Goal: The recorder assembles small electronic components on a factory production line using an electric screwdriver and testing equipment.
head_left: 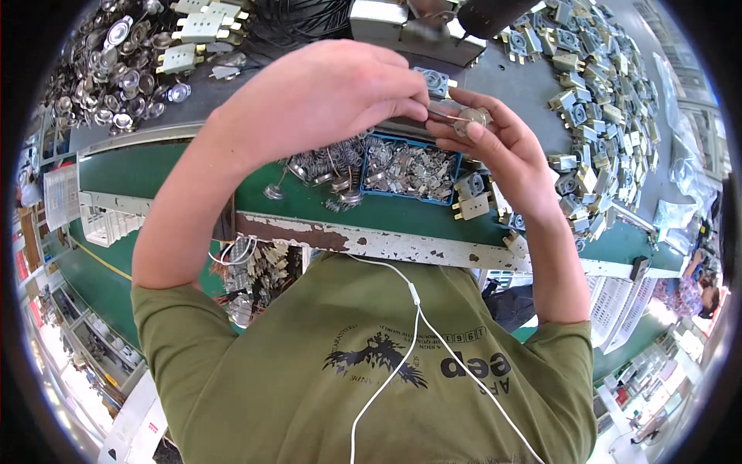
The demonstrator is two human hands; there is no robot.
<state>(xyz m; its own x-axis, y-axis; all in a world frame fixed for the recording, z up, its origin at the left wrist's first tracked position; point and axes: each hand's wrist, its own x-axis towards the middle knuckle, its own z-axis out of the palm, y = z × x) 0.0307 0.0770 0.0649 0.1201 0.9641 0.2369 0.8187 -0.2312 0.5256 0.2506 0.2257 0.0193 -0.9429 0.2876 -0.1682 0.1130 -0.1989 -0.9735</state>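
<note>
The right hand (514, 151) pinches a round disc (470, 121), from which a thin rod (444, 115) leads into the pinching left hand (348, 89).

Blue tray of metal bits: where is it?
In the head view, the blue tray lies just right of centre on the green surface, between metal coils and boxy parts.

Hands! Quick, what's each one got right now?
Left hand: closed, seems to pinch a thin stem.
Right hand: holding a small round part between thumb and fingers.
</note>
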